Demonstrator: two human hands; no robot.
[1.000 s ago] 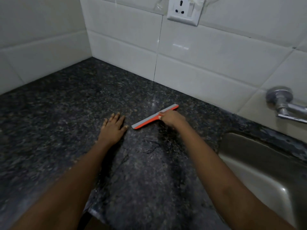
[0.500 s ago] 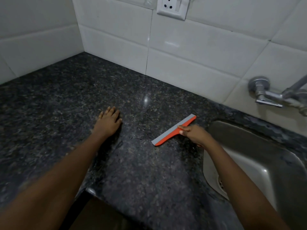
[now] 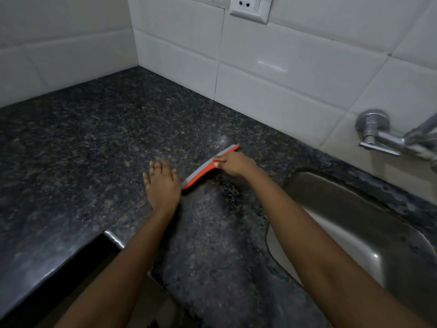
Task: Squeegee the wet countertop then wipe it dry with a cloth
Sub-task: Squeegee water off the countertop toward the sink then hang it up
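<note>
Obs: left hand [image 3: 163, 185] lies flat on the desk [image 3: 82, 138], well left of the sink [image 3: 354, 221], fingers straight and spread, holding nothing. The squeegee [image 3: 205, 169] sits between that hand and the sink, blade on the stone, its near tip just beside the left hand. The right hand [image 3: 234, 163], nearer the sink, has its fingers curled round the squeegee's middle.

Judgement: squeegee stroke in hand. Keep the blade tilted and the pressure even, and drag toward the sink so water drops over its rim. The left hand blocks the blade's near end; lift it clear.

The tap [image 3: 378, 138] on the wall behind the sink and the socket [image 3: 249, 8] high above and left of it obstruct nothing. No cloth in view.
</note>
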